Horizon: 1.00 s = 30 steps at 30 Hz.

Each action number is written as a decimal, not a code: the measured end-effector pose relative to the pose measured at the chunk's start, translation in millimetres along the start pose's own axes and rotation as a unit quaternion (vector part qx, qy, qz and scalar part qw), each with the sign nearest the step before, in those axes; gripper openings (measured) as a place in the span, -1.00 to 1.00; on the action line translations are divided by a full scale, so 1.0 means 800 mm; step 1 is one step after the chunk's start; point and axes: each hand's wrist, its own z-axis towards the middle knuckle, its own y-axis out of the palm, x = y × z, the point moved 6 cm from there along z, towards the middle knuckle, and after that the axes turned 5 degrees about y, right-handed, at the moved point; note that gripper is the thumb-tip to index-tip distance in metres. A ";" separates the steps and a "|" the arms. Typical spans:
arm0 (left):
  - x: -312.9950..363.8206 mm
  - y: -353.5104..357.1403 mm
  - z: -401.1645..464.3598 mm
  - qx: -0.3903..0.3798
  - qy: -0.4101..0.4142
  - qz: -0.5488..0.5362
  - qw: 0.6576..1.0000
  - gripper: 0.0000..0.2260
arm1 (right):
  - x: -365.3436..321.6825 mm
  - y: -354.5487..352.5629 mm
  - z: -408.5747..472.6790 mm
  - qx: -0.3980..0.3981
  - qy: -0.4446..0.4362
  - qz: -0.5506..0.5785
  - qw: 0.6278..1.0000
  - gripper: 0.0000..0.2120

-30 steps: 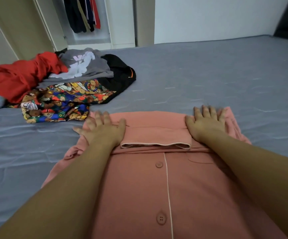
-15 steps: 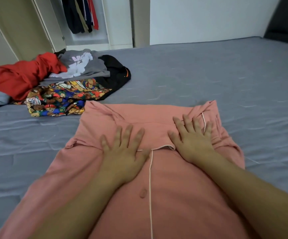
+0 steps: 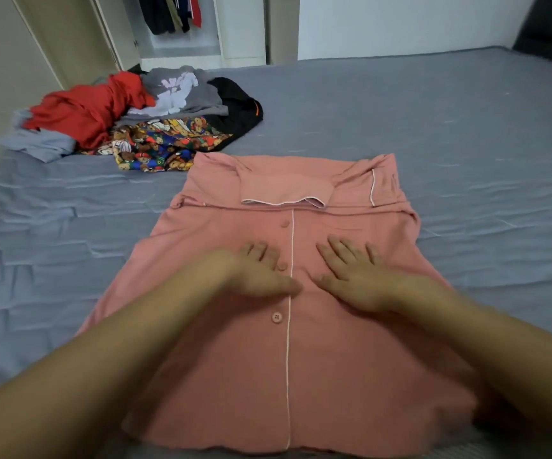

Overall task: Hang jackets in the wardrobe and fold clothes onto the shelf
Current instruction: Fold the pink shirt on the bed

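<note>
Grey bedsheet [image 3: 400, 127] covers the whole work surface, w/ a white wall beyond and an open wardrobe [image 3: 182, 44] at the far left.

Both forearms reach fwd from the near edge and converge at the middle of a pink button-up shirt [image 3: 234, 376]. Left hand [image 3: 261, 273] lies palm down on the fabric, fingers roughly straight and close together, thumb pointing in toward the white-piped placket; slightly motion-blurred, holding nothing. Right hand [image 3: 354, 276] mirrors it just across the placket: flat, fingers spread a bit, thumb angled inward, pressing on the cloth, nothing pinched. Thumbs are near each other, not clearly touching.

Shirt lies front up, buttoned, hem toward the person. One button [image 3: 281, 267] sits right at the left fingers, another [image 3: 276, 317] just below the left thumb, a third [image 3: 285, 223] beyond the fingertips. Farther past both hands the top part is folded over, w/ a lighter piped flap [image 3: 284, 193] lying across it.

Well beyond the left hand, to its far left, is a heap of clothes: bear-print piece [image 3: 162, 147], red garment [image 3: 86, 111], grey printed top [image 3: 178, 91], black item [image 3: 238, 107], light blue-grey piece [image 3: 39, 144]. Past that, dark and red clothes [image 3: 172, 13] hang inside the wardrobe.
</note>
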 end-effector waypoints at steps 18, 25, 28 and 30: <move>0.053 -0.010 -0.061 0.059 0.103 -0.055 0.991 -0.85 | -0.042 -0.051 -0.077 -0.297 -0.008 0.115 0.948 -0.49; -0.016 -0.032 -0.038 0.110 -0.032 0.066 0.991 -0.55 | -0.054 -0.057 -0.056 -0.097 -0.047 -0.172 0.979 -0.60; -0.038 -0.030 -0.046 0.069 -0.094 0.139 0.983 -0.52 | -0.020 -0.080 -0.034 -0.031 0.038 -0.204 0.978 -0.67; -0.056 -0.043 -0.054 0.145 -0.118 0.139 0.972 -0.67 | 0.009 -0.100 -0.019 0.042 0.103 -0.177 0.978 -0.68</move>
